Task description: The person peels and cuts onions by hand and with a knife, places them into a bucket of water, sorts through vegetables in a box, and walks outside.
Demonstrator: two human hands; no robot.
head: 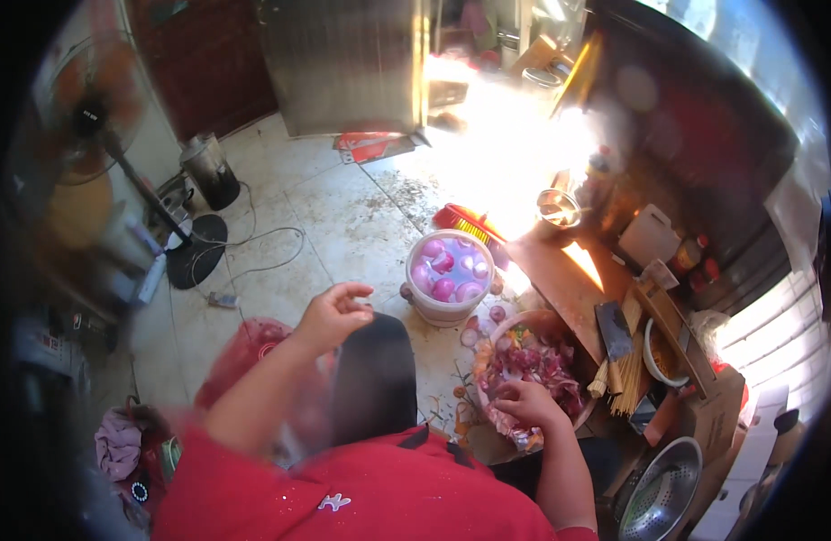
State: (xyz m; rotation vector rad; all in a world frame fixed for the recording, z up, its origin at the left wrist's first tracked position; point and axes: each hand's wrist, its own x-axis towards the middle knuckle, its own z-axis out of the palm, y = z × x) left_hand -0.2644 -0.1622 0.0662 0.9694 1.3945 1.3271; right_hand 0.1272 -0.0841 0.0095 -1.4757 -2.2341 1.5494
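Observation:
My left hand (336,315) is raised above my dark-trousered left knee (378,379), fingers loosely curled and apart, with nothing visible in it. Below my right hand (526,404) is a round basin (482,392) heaped with purple onion skins and scraps (534,362). The right fingers point down at the scraps; whether they pinch something is hidden. Beyond the basin stands a white plastic bucket (449,315), where several peeled purple onions (443,262) float in water. A few onions (497,313) lie on the floor between bucket and basin.
To the right, a low wooden board (557,277) carries a cleaver (613,331) and bundles of thin sticks (632,379). A metal colander (662,490) is at lower right. A red broom (466,220) lies behind the bucket. A standing fan (196,253) and its cable (273,233) occupy the left.

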